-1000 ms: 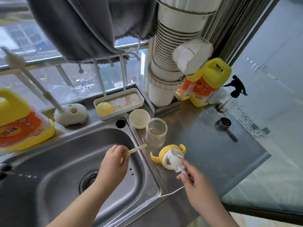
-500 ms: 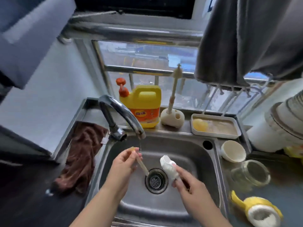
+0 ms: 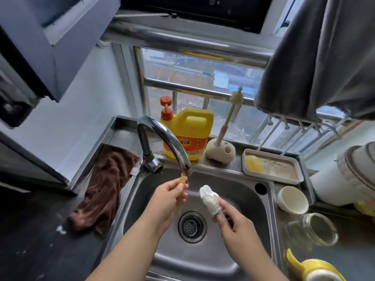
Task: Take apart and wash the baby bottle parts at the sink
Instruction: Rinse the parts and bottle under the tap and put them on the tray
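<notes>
Left hand (image 3: pixel 166 196): fingers pinched on a thin tan straw (image 3: pixel 183 179), its upper end just under the faucet (image 3: pixel 162 138) spout, lower part running down behind the fingers. Right hand (image 3: pixel 235 222): fingertips gripping a white ribbed silicone piece (image 3: pixel 209 200), held above the sink (image 3: pixel 233 191) drain (image 3: pixel 192 226). Right of those fingers, on the counter: clear glass bottle (image 3: pixel 316 228) lying on its side, cream cap (image 3: pixel 292 200), yellow handled collar (image 3: pixel 314 268) at the lower edge.

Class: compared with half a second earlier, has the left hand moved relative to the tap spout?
Yes. The left hand has lifted its straw up to the faucet spout's mouth.
</notes>
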The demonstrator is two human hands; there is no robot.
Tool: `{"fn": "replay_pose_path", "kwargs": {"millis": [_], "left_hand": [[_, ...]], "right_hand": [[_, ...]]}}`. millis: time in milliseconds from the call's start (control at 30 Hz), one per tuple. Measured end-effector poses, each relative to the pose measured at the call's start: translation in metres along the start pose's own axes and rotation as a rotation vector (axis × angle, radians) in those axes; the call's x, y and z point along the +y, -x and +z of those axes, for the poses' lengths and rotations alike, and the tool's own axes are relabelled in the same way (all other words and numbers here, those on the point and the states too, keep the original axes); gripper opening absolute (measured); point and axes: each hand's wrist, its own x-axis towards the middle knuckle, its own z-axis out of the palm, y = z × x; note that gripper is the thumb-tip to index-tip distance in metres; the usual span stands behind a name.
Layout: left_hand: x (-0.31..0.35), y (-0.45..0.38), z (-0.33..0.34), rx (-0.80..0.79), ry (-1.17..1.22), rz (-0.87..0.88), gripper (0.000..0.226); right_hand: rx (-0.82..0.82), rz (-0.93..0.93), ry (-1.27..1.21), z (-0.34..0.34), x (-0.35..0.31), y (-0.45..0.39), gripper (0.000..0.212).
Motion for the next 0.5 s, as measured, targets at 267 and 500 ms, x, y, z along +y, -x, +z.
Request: {"fn": "replay_pose_path", "kwargs": {"millis": [267,500], "left_hand": [[-0.001,0.007,-0.006,-0.096,0.011,-0.06,0.028],[0.006,0.004,-0.017,-0.059,-0.03,0.006,0.032]], "right_hand": [[-0.11,-0.247,0.164,0.012,-0.016,-0.023,0.053],[-0.166,-0.318,0.315,0.019,-0.029,-0.053,0.054]]}}
